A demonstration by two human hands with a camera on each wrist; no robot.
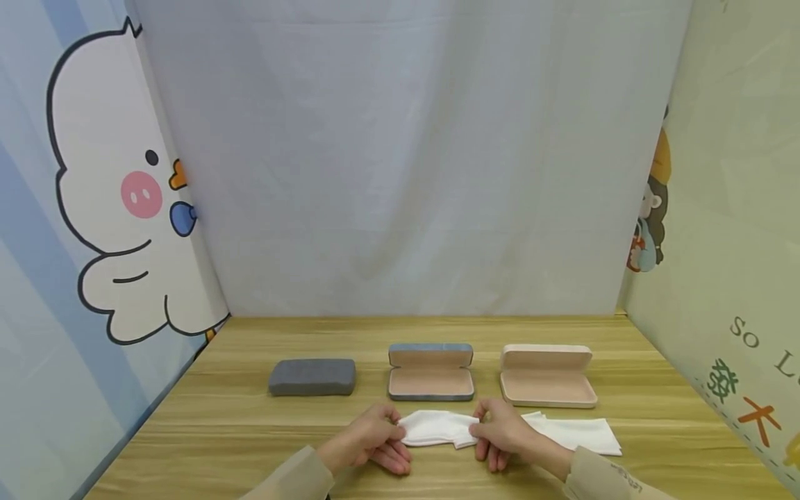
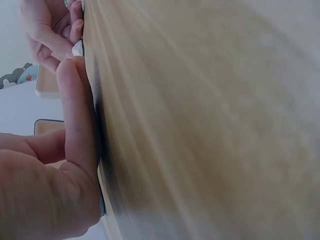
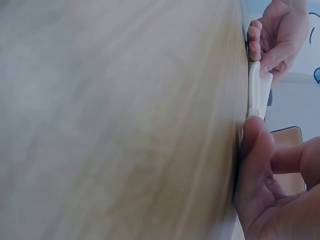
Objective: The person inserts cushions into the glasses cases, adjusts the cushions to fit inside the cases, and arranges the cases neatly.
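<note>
A folded white cloth lies on the table near its front, stretched between both hands. My left hand pinches its left end between thumb and fingers. At the right end, my right hand grips the cloth in the same way. In the right wrist view the folded layers of the cloth show edge-on between the two hands. Just behind it stands an open blue-grey glasses case with a pinkish lining. A second white cloth lies flat to the right, partly hidden behind my right wrist.
A closed grey glasses case rests at the left of the wooden table. An open cream glasses case stands at the right, behind the second cloth. A pale curtain hangs along the table's back edge, with printed sheets at both sides.
</note>
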